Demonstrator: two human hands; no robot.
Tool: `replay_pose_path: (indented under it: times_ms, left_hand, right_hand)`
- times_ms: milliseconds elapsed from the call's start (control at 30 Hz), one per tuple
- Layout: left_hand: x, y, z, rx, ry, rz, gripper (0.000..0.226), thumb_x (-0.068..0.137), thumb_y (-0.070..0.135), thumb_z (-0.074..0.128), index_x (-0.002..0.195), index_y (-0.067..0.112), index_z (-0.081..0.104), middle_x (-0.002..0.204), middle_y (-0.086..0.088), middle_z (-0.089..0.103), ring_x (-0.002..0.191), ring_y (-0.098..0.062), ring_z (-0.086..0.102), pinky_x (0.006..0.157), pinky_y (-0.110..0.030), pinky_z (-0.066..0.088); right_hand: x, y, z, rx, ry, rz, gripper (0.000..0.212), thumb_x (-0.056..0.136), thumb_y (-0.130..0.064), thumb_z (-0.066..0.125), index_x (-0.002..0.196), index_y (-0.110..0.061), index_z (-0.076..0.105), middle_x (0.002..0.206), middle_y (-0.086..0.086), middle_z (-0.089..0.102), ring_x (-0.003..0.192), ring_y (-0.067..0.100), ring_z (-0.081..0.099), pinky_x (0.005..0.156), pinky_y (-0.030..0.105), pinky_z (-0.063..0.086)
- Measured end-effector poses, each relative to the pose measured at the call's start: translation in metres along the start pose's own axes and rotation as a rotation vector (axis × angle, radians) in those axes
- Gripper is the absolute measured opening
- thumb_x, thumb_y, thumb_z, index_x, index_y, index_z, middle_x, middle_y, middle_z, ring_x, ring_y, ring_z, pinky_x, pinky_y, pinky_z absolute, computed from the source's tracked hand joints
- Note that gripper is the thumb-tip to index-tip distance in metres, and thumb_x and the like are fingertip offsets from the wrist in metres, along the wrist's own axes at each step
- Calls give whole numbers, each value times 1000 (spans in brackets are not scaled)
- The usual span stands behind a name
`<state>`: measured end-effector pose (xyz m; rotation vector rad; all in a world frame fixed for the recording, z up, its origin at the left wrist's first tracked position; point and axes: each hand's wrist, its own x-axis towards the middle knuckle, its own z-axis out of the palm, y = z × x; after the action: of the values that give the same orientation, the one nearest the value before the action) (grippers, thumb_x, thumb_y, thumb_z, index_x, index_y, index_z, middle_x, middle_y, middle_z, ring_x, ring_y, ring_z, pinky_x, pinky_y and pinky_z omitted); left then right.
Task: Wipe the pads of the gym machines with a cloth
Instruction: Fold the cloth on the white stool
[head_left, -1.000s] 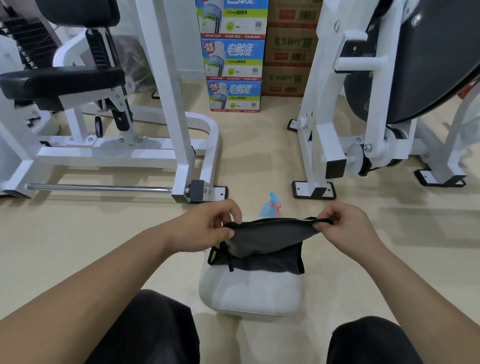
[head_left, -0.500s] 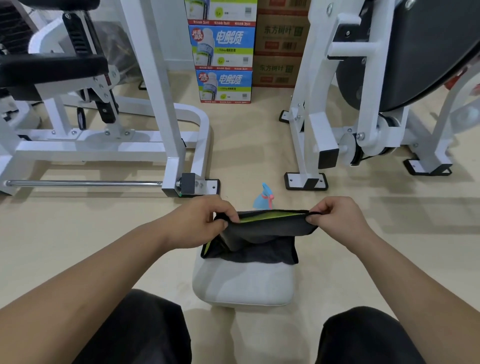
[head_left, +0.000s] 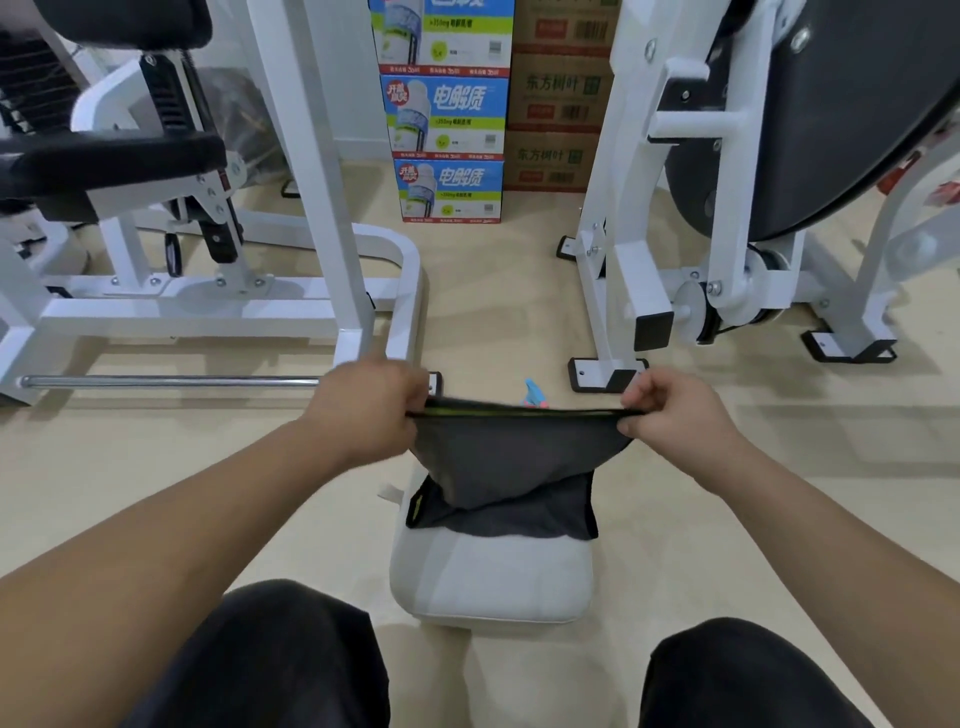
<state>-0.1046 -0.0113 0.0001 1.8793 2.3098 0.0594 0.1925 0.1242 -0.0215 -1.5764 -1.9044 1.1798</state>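
Observation:
A dark grey cloth (head_left: 511, 462) with a yellow-green edge hangs stretched between my hands. My left hand (head_left: 371, 408) pinches its left corner and my right hand (head_left: 675, 415) pinches its right corner. The cloth's lower part drapes onto a white padded seat (head_left: 491, 582) between my knees. A black seat pad (head_left: 109, 161) sits on the white machine at the left. A large black round pad (head_left: 852, 104) is on the machine at the upper right.
A blue spray bottle top (head_left: 535, 393) shows on the floor just behind the cloth. A chrome bar (head_left: 166, 382) runs low at the left. White machine frames (head_left: 332, 208) flank a floor gap. Stacked drink cartons (head_left: 449, 150) stand at the back.
Both hands have moved apart and pulled the cloth's top edge taut and wider. The cloth lifted a little higher above the white seat.

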Motion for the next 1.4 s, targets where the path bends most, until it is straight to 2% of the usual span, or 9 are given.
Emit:
replay_pose_path:
  times_ms: [200,300,467,733,867,1000,1100,1200,1400]
  left_hand:
    - [13,-4,-72,-643,273,-143,33,85,12,61,111,31,55,80,4,61,69,-14,59,63,-30,46]
    - [3,-12,-80,-662,282,-81,18,86,8,62,94,23,67,75,-2,65,65,-12,58,64,-30,50]
    - [-25,-35,-31,-530,2,107,13,94,25,72,87,36,73,84,12,66,84,-9,64,82,-30,54]
    - [-61,-35,47,-486,-691,103,25,99,31,63,75,39,66,78,19,63,77,-2,59,82,-25,52]
    - [-34,-36,68,-529,-546,9,21,101,25,58,81,29,61,79,12,62,73,-5,56,70,-24,45]
    - [-6,-30,109,-572,-361,-182,5,99,23,61,102,24,65,100,1,70,94,-18,64,86,-33,53]
    - [-5,-25,146,-479,-342,-367,49,94,32,68,139,18,53,128,-7,62,115,-28,61,99,-36,50]
    - [-9,-21,167,-395,-339,-464,70,89,45,74,141,11,44,139,-11,42,119,-32,57,103,-41,49]
    - [-15,-29,182,-804,-311,-765,66,77,39,88,121,10,49,122,-8,52,103,-28,61,85,-44,61]
  right_hand:
    - [11,-75,-22,45,102,-165,47,80,12,54,87,-30,73,83,-4,66,69,14,59,49,17,47]
    - [4,-90,-28,81,98,-196,43,78,15,54,73,-23,74,81,0,68,68,14,58,47,17,44]
    - [-7,-54,-7,-42,-206,-96,46,70,18,55,55,-21,74,77,11,73,73,23,63,66,31,47]
    - [-32,21,46,-510,-907,116,28,70,2,50,72,-17,70,54,-17,57,61,8,52,53,20,39]
    - [-14,45,67,-341,-668,202,29,76,4,47,72,-17,67,68,-3,57,65,17,50,51,22,37]
    - [2,72,90,-167,-346,248,32,80,5,46,93,-13,70,86,4,66,78,24,62,59,26,46]
    - [-4,96,109,-164,-138,206,31,91,-9,58,121,-17,64,106,5,65,93,24,63,76,30,46]
    - [-7,111,116,-240,-158,288,57,95,-28,66,147,-13,48,137,14,53,116,31,59,87,29,41]
    - [-2,111,119,-318,-91,275,26,86,-32,73,85,-17,52,89,2,64,79,22,59,70,38,48]
